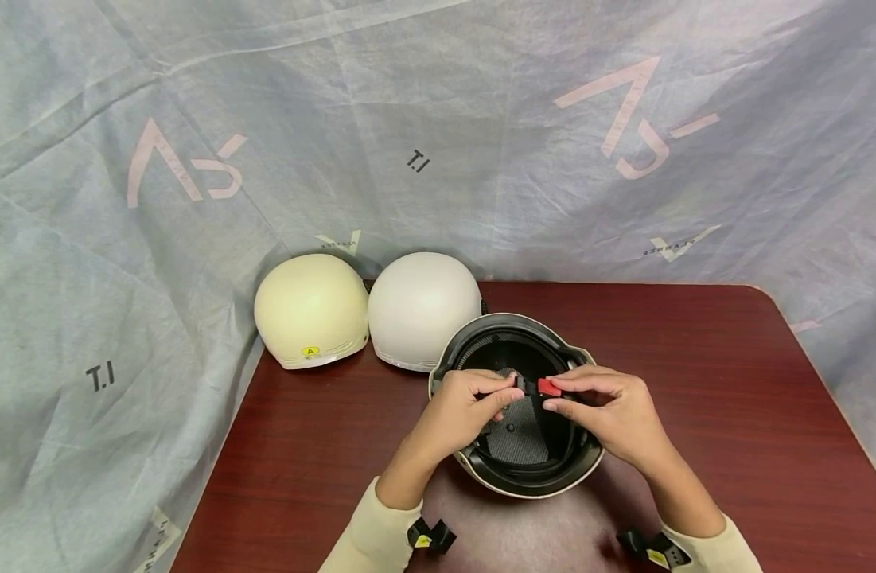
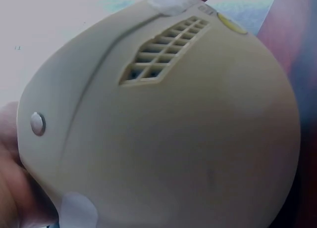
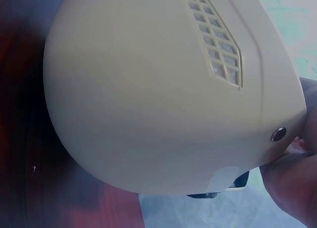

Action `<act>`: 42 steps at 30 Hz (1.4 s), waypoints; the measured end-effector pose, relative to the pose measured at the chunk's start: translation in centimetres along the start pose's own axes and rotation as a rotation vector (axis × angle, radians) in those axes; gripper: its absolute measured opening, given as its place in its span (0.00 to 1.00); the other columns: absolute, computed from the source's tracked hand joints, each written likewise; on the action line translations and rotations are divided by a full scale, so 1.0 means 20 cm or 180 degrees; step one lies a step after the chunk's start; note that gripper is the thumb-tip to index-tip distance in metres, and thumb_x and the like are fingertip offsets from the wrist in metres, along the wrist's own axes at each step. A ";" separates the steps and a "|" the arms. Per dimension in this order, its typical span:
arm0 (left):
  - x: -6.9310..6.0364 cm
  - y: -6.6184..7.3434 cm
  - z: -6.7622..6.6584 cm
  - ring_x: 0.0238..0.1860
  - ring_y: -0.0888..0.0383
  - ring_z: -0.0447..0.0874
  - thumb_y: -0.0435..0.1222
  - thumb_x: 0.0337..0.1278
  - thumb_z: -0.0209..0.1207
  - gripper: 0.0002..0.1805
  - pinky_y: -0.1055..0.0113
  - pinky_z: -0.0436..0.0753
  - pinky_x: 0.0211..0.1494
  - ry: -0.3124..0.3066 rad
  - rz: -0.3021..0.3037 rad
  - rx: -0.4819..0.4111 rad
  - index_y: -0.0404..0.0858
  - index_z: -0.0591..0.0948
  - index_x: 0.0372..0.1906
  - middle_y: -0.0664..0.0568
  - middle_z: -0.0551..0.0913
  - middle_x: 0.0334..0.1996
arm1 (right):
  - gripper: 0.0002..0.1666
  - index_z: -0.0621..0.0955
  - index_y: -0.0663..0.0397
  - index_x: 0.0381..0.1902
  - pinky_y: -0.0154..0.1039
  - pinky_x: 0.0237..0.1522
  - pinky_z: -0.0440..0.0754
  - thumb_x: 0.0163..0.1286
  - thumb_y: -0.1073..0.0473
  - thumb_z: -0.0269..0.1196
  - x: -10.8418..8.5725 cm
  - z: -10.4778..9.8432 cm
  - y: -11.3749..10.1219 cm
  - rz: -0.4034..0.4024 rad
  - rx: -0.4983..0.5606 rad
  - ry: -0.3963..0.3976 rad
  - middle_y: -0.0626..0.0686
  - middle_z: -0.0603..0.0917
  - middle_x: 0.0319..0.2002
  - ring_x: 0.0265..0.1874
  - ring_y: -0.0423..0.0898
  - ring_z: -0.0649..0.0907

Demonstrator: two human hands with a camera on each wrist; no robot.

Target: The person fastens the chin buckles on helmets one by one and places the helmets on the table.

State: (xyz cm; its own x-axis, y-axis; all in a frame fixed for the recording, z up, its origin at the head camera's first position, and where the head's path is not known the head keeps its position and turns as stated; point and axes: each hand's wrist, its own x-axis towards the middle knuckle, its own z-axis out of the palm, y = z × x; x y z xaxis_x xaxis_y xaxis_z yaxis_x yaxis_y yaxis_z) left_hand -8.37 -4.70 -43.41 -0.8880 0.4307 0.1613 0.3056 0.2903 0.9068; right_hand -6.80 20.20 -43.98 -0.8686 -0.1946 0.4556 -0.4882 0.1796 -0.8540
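An upturned cream helmet (image 1: pixel 518 482) lies on the table with its black lining (image 1: pixel 523 438) facing up. Over its opening, my left hand (image 1: pixel 466 406) pinches a dark strap buckle piece (image 1: pixel 520 384). Opposite it, my right hand (image 1: pixel 613 406) pinches a red buckle piece (image 1: pixel 548 387) between thumb and fingers. The two pieces sit close together; whether they are joined cannot be told. In the left wrist view the helmet's shell (image 2: pixel 198 129) with its vent grille hides most of the hand. The right wrist view likewise shows mostly shell (image 3: pixel 148 89), the hand at the right edge.
A pale yellow helmet (image 1: pixel 312 310) and a white helmet (image 1: pixel 425 310) stand side by side at the table's back left, dome up. The white one is right behind the upturned helmet. Grey printed cloth (image 1: pixel 438 143) hangs behind the reddish-brown table (image 1: pixel 695 358).
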 end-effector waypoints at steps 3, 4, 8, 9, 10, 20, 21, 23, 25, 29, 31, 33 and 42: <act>0.00 0.00 0.00 0.25 0.72 0.82 0.44 0.70 0.67 0.15 0.73 0.86 0.33 0.0008 0.0083 0.0056 0.41 0.92 0.53 0.50 0.93 0.49 | 0.18 0.93 0.59 0.39 0.28 0.38 0.88 0.50 0.78 0.80 0.00 0.01 0.00 0.0010 -0.0010 0.0000 0.54 0.93 0.38 0.40 0.38 0.91; 0.00 0.00 0.00 0.25 0.72 0.82 0.44 0.71 0.67 0.15 0.73 0.86 0.33 0.0006 0.0106 0.0063 0.40 0.92 0.52 0.50 0.93 0.49 | 0.18 0.93 0.59 0.39 0.28 0.38 0.88 0.50 0.78 0.80 0.00 0.01 0.00 -0.0001 -0.0017 0.0005 0.54 0.93 0.38 0.40 0.38 0.91; 0.00 0.01 0.00 0.24 0.73 0.81 0.45 0.71 0.66 0.16 0.73 0.86 0.33 -0.0009 0.0161 0.0115 0.40 0.91 0.53 0.50 0.93 0.48 | 0.18 0.93 0.58 0.37 0.27 0.37 0.88 0.49 0.77 0.80 0.00 0.01 0.00 0.0069 -0.0042 0.0015 0.55 0.92 0.37 0.40 0.37 0.90; 0.00 0.01 0.00 0.24 0.73 0.80 0.45 0.71 0.66 0.16 0.74 0.85 0.34 -0.0016 0.0169 0.0127 0.40 0.91 0.53 0.51 0.93 0.47 | 0.17 0.93 0.57 0.37 0.28 0.37 0.88 0.50 0.77 0.80 0.01 0.00 0.00 0.0104 -0.0043 0.0000 0.55 0.92 0.37 0.40 0.37 0.90; 0.00 0.01 0.00 0.23 0.73 0.80 0.45 0.72 0.66 0.16 0.74 0.85 0.34 -0.0020 0.0182 0.0135 0.40 0.91 0.53 0.51 0.93 0.46 | 0.17 0.93 0.56 0.37 0.28 0.37 0.88 0.50 0.76 0.80 0.01 0.00 0.00 0.0149 -0.0048 -0.0012 0.54 0.92 0.37 0.40 0.37 0.90; 0.01 0.01 0.03 0.26 0.74 0.80 0.43 0.73 0.65 0.12 0.77 0.84 0.38 0.0028 0.0477 0.0207 0.41 0.94 0.40 0.48 0.92 0.33 | 0.16 0.93 0.63 0.37 0.29 0.38 0.89 0.50 0.78 0.80 0.02 0.00 0.00 0.0267 0.0042 -0.0062 0.47 0.93 0.39 0.41 0.37 0.91; 0.01 0.01 0.03 0.26 0.74 0.80 0.43 0.73 0.65 0.12 0.77 0.84 0.37 0.0032 0.0518 0.0203 0.41 0.94 0.43 0.49 0.92 0.35 | 0.16 0.92 0.64 0.37 0.30 0.38 0.89 0.49 0.78 0.80 0.02 0.01 0.00 0.0260 0.0074 -0.0050 0.47 0.93 0.39 0.41 0.37 0.91; 0.02 0.01 0.03 0.26 0.74 0.80 0.44 0.73 0.65 0.13 0.76 0.85 0.37 0.0031 0.0556 0.0177 0.40 0.93 0.48 0.50 0.93 0.38 | 0.16 0.92 0.64 0.37 0.30 0.38 0.89 0.49 0.78 0.80 0.02 0.01 0.00 0.0234 0.0083 -0.0040 0.48 0.93 0.39 0.41 0.37 0.91; 0.02 0.01 0.04 0.22 0.74 0.78 0.44 0.74 0.64 0.13 0.76 0.84 0.35 0.0021 0.0548 0.0159 0.41 0.93 0.49 0.50 0.93 0.38 | 0.16 0.92 0.64 0.38 0.30 0.39 0.89 0.50 0.78 0.79 0.02 0.01 0.00 0.0221 0.0089 -0.0059 0.49 0.93 0.39 0.42 0.37 0.91; 0.03 0.01 0.04 0.21 0.70 0.80 0.44 0.73 0.65 0.14 0.75 0.85 0.34 -0.0033 0.0429 0.0058 0.40 0.92 0.51 0.47 0.93 0.49 | 0.16 0.92 0.67 0.38 0.31 0.38 0.90 0.50 0.79 0.79 0.02 0.01 0.00 0.0234 0.0187 -0.0098 0.50 0.93 0.40 0.42 0.38 0.92; 0.02 0.00 0.05 0.21 0.62 0.84 0.44 0.72 0.66 0.15 0.74 0.86 0.33 -0.0075 0.0384 0.0007 0.39 0.91 0.52 0.45 0.92 0.53 | 0.16 0.92 0.68 0.39 0.31 0.38 0.90 0.50 0.80 0.78 0.02 0.00 0.01 0.0264 0.0243 -0.0110 0.49 0.93 0.40 0.42 0.38 0.92; 0.02 0.00 0.05 0.21 0.54 0.86 0.44 0.73 0.65 0.16 0.73 0.87 0.32 -0.0099 0.0344 -0.0041 0.39 0.91 0.54 0.45 0.91 0.54 | 0.16 0.92 0.67 0.39 0.31 0.38 0.90 0.50 0.80 0.78 0.02 0.00 0.02 0.0281 0.0283 -0.0103 0.48 0.93 0.40 0.42 0.38 0.91; 0.01 0.00 0.05 0.39 0.65 0.90 0.45 0.73 0.65 0.21 0.71 0.89 0.47 -0.0076 0.0139 -0.0049 0.39 0.86 0.63 0.49 0.90 0.58 | 0.16 0.88 0.73 0.42 0.32 0.45 0.90 0.54 0.82 0.75 0.01 0.00 0.03 0.0323 0.0492 -0.0077 0.48 0.92 0.44 0.45 0.37 0.90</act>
State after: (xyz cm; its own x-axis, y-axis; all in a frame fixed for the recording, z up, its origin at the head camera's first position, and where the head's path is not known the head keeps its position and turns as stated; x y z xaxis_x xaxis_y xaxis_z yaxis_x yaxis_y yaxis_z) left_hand -8.29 -3.74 -43.73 -0.8654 0.4628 0.1919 0.3385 0.2577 0.9050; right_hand -7.22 20.20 -44.39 -0.9096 -0.2065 0.3604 -0.3776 0.0496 -0.9246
